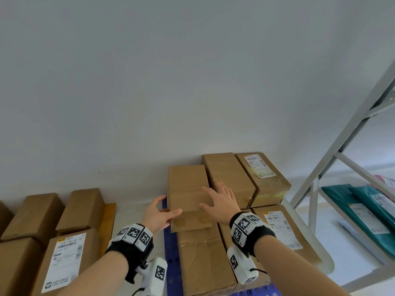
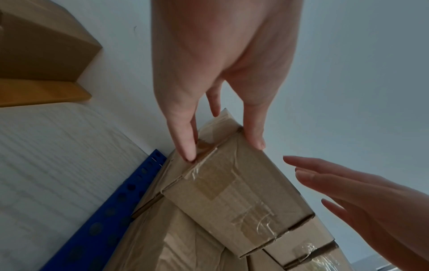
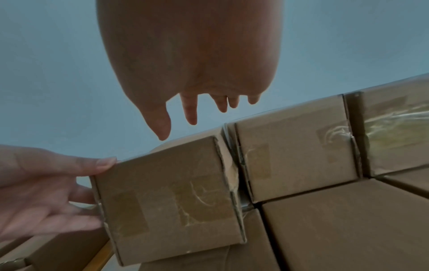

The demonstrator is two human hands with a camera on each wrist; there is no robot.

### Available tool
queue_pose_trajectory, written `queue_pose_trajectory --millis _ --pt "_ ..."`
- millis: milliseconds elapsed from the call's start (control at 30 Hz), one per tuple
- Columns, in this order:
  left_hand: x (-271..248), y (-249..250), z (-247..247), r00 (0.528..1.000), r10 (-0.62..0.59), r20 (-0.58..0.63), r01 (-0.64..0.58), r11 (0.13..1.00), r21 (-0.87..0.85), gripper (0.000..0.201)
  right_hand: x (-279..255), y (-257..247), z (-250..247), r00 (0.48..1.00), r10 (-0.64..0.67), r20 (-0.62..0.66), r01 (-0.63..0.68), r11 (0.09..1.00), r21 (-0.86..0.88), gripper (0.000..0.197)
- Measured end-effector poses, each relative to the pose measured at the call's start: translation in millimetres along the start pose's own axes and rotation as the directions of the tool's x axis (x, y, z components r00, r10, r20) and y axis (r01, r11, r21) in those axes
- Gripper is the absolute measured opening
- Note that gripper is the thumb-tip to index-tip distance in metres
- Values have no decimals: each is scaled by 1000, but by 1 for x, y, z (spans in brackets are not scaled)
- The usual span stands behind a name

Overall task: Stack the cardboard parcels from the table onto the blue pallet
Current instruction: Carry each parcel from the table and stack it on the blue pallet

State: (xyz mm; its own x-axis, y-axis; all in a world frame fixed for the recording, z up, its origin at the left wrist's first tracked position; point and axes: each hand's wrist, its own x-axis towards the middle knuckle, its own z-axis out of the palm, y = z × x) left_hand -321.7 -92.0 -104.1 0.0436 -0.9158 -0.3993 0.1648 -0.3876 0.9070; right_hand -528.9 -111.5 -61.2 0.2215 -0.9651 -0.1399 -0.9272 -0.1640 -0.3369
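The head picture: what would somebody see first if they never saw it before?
First, two bare hands around a brown parcel on top of the stack: the left hand holds its near left corner, the right hand hovers open at its right edge. Then the blue pallet under the stack, and more parcels on the table at the left.

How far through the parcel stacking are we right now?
Done: several parcels sit on the blue pallet, two layers high. In hand: the left hand steadies the top parcel; the right hand hovers open. Left: about five table parcels.
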Motion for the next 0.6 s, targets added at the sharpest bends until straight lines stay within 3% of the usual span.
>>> queue_pose_trajectory --millis 600 --pt "17 5 13 998 18 -62 -18 1000 -5 71 21 40 0 1000 18 12 -18 1000 -16 56"
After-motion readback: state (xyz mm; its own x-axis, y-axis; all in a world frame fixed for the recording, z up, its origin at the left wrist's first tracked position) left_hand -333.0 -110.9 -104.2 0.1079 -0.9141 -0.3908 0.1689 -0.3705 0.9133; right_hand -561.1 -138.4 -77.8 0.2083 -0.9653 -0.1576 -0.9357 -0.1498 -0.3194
